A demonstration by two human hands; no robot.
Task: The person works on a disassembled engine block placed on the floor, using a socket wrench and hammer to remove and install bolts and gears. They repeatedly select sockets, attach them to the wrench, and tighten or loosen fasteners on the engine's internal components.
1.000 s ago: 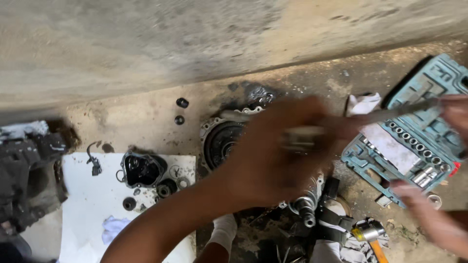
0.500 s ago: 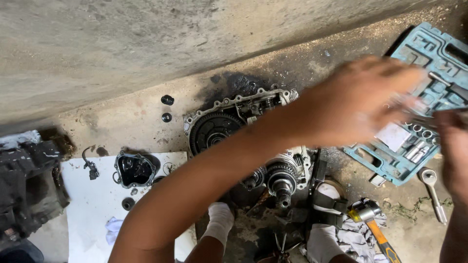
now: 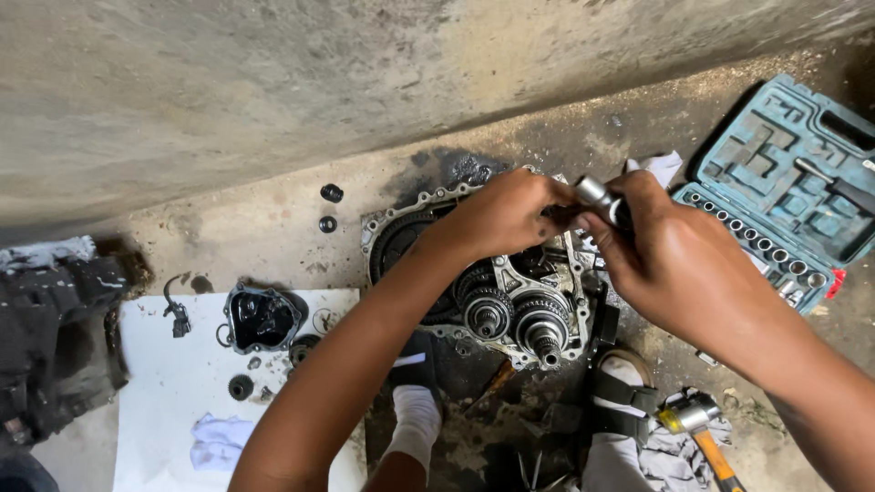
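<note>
Above the open gearbox point(image 3: 492, 292), both hands meet on a small steel socket point(image 3: 594, 194), the left hand point(image 3: 501, 214) pinching its near end and the right hand point(image 3: 670, 251) closed around it; it looks hard, light and probably oily, so best gripped around its body.

Hammer point(image 3: 706, 435) handle cut off btm.
</note>
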